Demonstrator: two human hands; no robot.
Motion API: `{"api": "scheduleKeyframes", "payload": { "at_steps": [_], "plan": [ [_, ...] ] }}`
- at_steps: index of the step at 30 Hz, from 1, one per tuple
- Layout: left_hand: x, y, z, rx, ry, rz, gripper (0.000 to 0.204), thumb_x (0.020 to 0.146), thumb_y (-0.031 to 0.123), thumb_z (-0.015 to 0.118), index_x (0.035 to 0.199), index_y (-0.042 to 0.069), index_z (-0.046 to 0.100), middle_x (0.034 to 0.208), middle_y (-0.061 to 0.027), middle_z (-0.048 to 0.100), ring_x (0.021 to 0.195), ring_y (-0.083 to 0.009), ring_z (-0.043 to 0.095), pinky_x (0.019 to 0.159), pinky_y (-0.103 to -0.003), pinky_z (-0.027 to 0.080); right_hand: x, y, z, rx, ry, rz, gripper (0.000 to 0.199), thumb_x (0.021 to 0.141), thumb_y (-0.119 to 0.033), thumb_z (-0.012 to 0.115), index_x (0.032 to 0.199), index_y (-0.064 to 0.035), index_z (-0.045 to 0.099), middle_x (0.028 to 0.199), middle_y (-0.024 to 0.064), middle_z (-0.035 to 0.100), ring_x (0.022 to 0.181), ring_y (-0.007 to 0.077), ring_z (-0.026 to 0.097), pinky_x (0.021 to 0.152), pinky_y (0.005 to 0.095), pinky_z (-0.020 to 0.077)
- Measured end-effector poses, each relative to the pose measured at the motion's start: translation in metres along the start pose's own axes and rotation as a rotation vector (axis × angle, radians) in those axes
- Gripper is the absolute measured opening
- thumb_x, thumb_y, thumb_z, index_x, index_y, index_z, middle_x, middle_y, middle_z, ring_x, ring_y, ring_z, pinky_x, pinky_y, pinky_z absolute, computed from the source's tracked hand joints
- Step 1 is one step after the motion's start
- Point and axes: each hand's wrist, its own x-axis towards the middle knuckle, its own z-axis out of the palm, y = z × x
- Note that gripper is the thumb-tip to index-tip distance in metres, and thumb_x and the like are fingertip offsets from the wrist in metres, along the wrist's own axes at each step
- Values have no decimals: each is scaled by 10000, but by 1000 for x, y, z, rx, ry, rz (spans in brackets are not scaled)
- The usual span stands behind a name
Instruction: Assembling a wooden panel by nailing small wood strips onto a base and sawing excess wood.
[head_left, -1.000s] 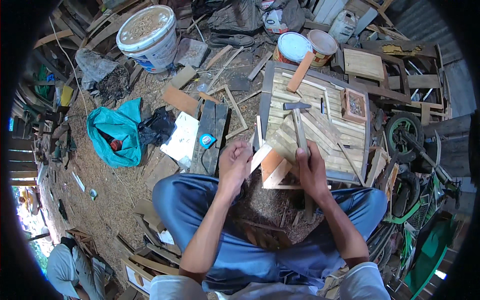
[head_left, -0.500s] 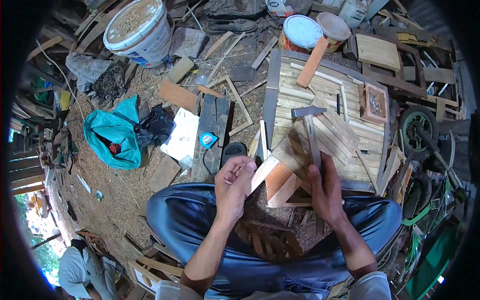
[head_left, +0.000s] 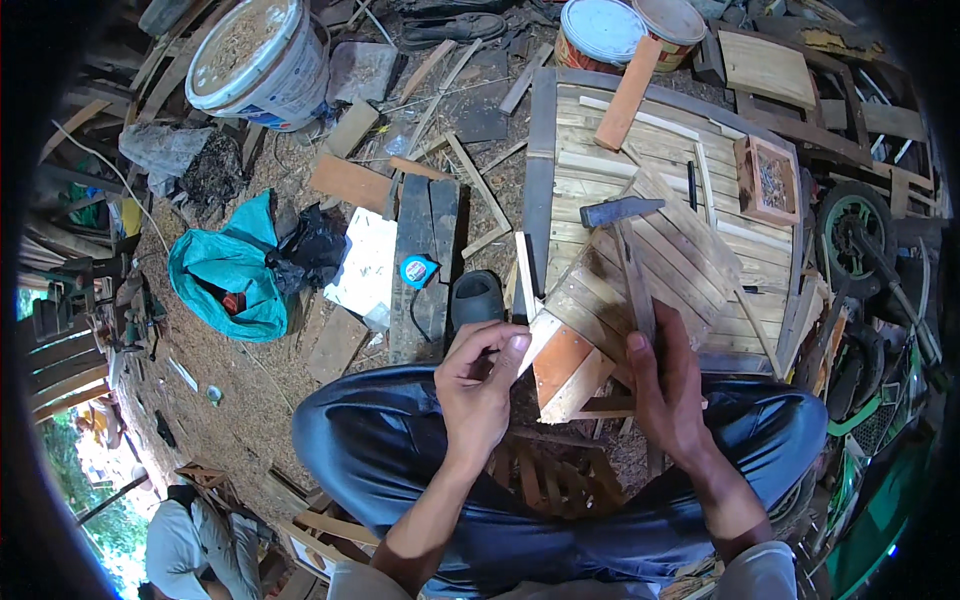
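In the head view, the right hand has its fingers closed round the lower handle of a hammer, the thumb lying along the near side; the handle runs up and away from them, so the hammer's head sits well beyond the fingertips, crosswise over the boards. The left hand is curled, with thumb and forefinger brought close together at the edge of a pale strip; whether they pinch it or something small between them, I cannot tell. The strip lies just to the right of these fingertips, beside an orange-brown board and a slatted wooden piece, which fills the space between the two hands, near the hammer's handle. Beyond lies a slatted tabletop with a grey border, carrying a small open wooden box and loose strips. A blue tape measure rests on a dark plank, left of the hands.
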Motion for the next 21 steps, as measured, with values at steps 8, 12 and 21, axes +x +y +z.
{"api": "scheduleKeyframes", "payload": {
  "at_steps": [8, 12, 21],
  "plan": [
    [0, -9, -2, 119, 5, 125, 127, 856, 17, 717, 977, -18, 705, 1038, -50, 603, 870, -94, 585, 739, -209, 467, 2, -1, 1, 19, 1, -10, 353, 999, -147, 488, 1293, 38, 425, 891, 231, 619, 771, 293, 638, 715, 398, 490],
    [-1, -4, -2, 145, 3, 105, 133, 849, 23, 726, 973, -20, 708, 1024, -59, 610, 867, -99, 587, 723, -211, 471, 1, -2, 0, 28, 8, 0, 350, 989, -129, 499, 1286, 42, 428, 870, 236, 612, 758, 304, 633, 709, 405, 488],
    [-1, 11, 4, 440, 35, 366, 135, 831, -10, 711, 966, -4, 725, 926, -119, 667, 833, -184, 633, 743, -272, 486, 1, 2, 3, 9, 28, -48, 332, 984, -134, 516, 1256, 42, 442, 822, 227, 599, 722, 314, 613, 670, 411, 473]
  ]
}}
